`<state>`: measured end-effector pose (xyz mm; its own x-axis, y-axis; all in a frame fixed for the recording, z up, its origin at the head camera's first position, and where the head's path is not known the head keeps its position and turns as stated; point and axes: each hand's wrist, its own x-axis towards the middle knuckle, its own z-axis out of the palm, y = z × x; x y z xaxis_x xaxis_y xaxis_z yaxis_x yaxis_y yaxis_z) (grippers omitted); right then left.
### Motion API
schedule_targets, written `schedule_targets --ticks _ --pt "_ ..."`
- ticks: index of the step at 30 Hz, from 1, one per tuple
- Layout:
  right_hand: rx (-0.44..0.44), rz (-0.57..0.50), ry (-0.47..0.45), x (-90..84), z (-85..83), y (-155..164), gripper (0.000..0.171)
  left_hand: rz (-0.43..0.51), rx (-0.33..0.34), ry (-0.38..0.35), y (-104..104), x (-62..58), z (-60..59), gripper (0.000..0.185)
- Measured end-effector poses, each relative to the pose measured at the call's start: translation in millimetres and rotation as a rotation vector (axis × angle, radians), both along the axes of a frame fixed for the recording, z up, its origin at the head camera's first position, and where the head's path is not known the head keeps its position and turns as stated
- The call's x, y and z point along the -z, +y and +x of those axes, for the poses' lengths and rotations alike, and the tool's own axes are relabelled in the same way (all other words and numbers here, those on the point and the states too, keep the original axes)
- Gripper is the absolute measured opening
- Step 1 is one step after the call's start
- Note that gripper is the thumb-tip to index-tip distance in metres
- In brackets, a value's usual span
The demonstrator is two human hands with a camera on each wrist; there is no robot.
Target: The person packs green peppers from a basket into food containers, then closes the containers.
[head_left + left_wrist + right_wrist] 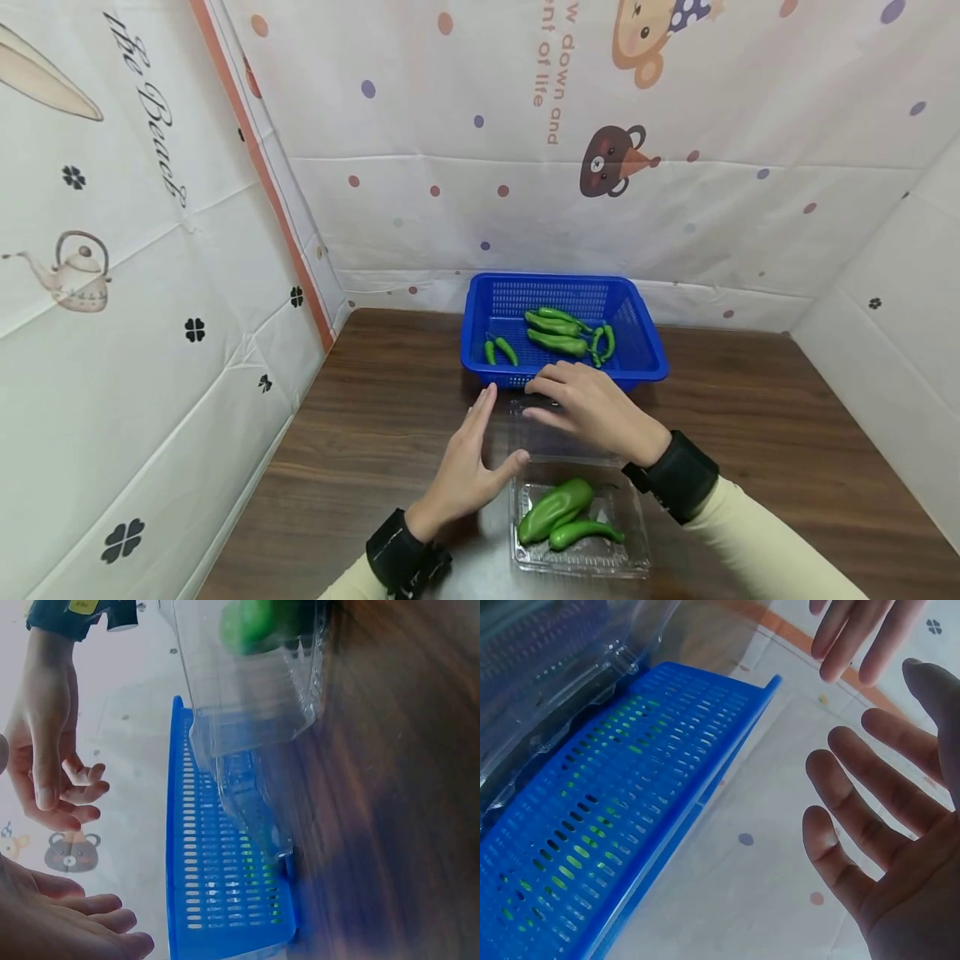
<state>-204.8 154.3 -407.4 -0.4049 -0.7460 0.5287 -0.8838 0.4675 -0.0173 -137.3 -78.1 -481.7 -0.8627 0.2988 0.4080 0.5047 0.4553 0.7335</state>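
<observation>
Both open, holding nothing: left hand (467, 471) beside clear box (579, 533) of peppers (558, 512), right hand (592, 408) above its lid (551, 433).

The head view is bright and evenly lit, sharp in the middle, with soft light from above; the walls bow outward toward the edges from a wide lens. A pale glare lies on the wooden table (360, 433) near the clear container (581, 533), and faint shadows sit under the 2 hands. The left wrist view is smeared with motion blur, the table a brown streak and the green peppers (251, 622) out of focus. The right wrist view is softly focused, the blue basket (622, 825) clearer than the washed-out backdrop
</observation>
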Motion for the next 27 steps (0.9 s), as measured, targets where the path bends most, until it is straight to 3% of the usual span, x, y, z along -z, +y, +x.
schedule_targets --ticks 14,27 --pt "0.131 0.038 -0.075 -19.0 -51.5 -20 0.030 0.021 -0.091 -0.030 -6 -11.3 -24.2 0.095" --pt "0.278 0.165 -0.358 -34.7 -97.3 -43 0.036 0.022 -0.138 -0.051 -9 -13.7 -46.4 0.095"
